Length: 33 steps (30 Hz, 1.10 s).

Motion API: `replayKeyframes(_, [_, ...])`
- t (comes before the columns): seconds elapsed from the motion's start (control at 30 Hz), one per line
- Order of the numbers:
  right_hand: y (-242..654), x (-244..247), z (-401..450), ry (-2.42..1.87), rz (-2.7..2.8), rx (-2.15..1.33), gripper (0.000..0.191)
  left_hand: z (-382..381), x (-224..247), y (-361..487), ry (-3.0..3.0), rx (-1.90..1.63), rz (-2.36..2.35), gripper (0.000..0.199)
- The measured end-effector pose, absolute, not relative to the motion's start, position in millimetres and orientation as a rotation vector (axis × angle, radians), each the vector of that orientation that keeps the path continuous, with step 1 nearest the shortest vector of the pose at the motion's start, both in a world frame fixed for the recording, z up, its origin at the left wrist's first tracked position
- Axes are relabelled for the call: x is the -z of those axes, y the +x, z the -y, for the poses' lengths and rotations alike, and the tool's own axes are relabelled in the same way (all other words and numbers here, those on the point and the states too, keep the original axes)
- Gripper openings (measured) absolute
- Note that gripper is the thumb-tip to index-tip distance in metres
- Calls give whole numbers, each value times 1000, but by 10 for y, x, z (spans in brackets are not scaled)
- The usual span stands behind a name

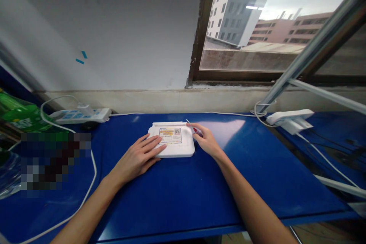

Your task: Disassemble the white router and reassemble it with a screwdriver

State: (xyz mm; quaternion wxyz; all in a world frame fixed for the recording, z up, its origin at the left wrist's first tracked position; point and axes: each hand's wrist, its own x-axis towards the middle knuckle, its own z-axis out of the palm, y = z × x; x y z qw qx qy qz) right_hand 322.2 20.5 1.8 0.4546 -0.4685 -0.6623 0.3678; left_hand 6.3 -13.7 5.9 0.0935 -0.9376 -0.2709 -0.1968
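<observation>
A flat white router-like device (pixel 187 146) lies on the blue table, its printed label with a square code facing up. A white bar, perhaps a folded antenna (pixel 168 124), runs along its far edge. My left hand (pixel 143 154) rests on the device's left part, fingers stretched out and apart over the top, the thumb by its near edge. At the far right corner, my right hand (pixel 207 141) is closed round a small screwdriver (pixel 197 131) with a red and dark handle. Its thin shaft points up and left past the index finger. The fingers partly hide the handle.
A power strip (pixel 101 114) with a plug stands at the back left, its white cable (pixel 94 171) looping down the left side. Green bottles (pixel 25 116) are at far left. White adapters (pixel 294 120) sit by a metal post (pixel 274 91) on the right. The wall and window border the back.
</observation>
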Motion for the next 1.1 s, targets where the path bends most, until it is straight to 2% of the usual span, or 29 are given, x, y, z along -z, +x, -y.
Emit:
replayKeyframes(0.1, [3236,-88,-216,-1191,1420,-863,21,150,-111,94,-2790,623,835,45])
replayKeyframes(0.23, [3267,-212,-220,-1186,1258,-930,33,137,-276,314,-2781,807,918,32])
replayKeyframes(0.3, [3277,-245,-211,-1189,1299,-925,36,90,-363,487,-2807,842,971,25])
replayKeyframes(0.37, [3291,-241,-203,-1222,1354,-917,38,23,-419,666,-2858,795,1043,25])
replayKeyframes(0.43, [3316,-201,-203,-1282,1393,-905,40,-44,-427,819,-2895,728,1071,39])
replayKeyframes(0.5, [3354,-141,-214,-1349,1403,-892,38,-95,-389,921,-2925,630,1073,70])
replayKeyframes(0.57, [3398,-82,-232,-1404,1401,-874,33,-128,-327,960,-2943,574,1090,88])
replayKeyframes(0.73, [3481,-21,-276,-1470,1378,-874,29,-157,-263,896,-2951,561,1128,90])
replayKeyframes(0.8, [3486,-35,-280,-1441,1371,-934,33,-135,-305,900,-2954,592,1113,85])
replayKeyframes(0.93, [3436,-111,-249,-1316,1323,-1055,41,-30,-424,1100,-2949,838,1170,55])
replayKeyframes(1.03, [3365,-187,-204,-1223,1299,-1118,42,5,-446,1357,-2883,1033,1264,47])
replayKeyframes(1.1, [3337,-234,-189,-1159,1261,-1128,42,-23,-415,1509,-2875,1041,1297,33])
